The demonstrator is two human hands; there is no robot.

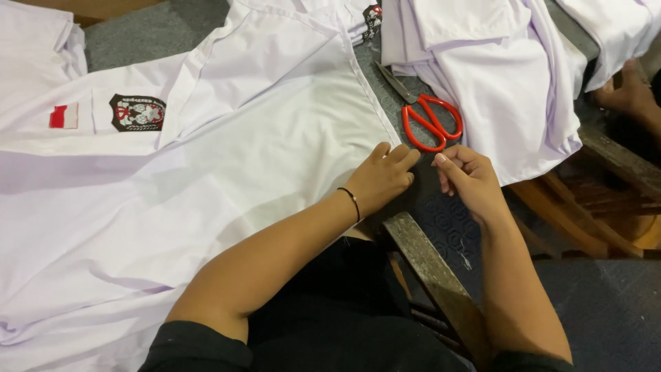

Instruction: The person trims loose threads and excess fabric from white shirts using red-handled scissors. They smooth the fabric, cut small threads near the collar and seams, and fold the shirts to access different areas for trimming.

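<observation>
Fingers of the left hand (pixel 382 178) are pressing the soft white shirt (pixel 227 158) at its hem, not clenching. The right hand (pixel 468 180) is pinching something too thin to make out, beside the red scissors (pixel 430 122). The light, floppy cloth is probably easiest to grab by that edge.

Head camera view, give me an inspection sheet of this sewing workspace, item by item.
Surface: dark patterned table top with a worn wooden edge, mostly covered by cloth.
Job's things: white shirt spread flat, with a dark crest badge and a red-and-white patch on it.
Clutter: red-handled scissors lying closed beside the shirt's edge; a pile of folded white garments behind them.
Hands: left hand rests on the shirt's edge, a dark band on its wrist; right hand curled just off the cloth, anything pinched in it is too small to tell.
Cables: nothing seen.
Surroundings: another person's bare foot at the right; wooden frame below.
</observation>
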